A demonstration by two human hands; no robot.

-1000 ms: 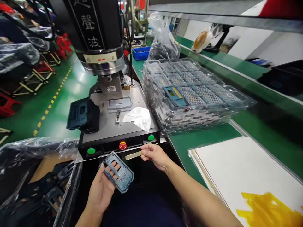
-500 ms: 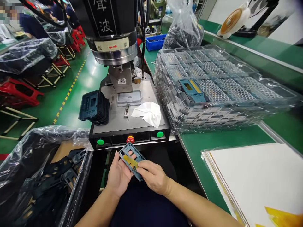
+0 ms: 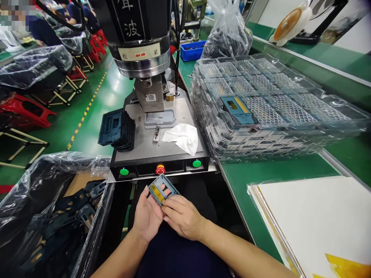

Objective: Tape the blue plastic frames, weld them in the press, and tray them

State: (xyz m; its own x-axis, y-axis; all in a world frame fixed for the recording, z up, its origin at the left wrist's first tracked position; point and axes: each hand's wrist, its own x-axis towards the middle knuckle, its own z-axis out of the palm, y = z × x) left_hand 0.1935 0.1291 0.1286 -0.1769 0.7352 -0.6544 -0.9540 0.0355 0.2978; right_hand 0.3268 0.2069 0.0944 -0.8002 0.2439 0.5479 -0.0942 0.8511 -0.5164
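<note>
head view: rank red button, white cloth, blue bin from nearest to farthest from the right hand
1. red button, just above the right hand on the machine's front edge
2. white cloth, farther back on the machine plate
3. blue bin, far back on the green bench

We held the blue-grey plastic frame (image 3: pixel 164 189) low in front of the machine, tilted, w/ rectangular cut-outs showing. The yellow strip (image 3: pixel 157 192) lay in one opening on its left part, flat against the frame, slanted w/ it.
</note>
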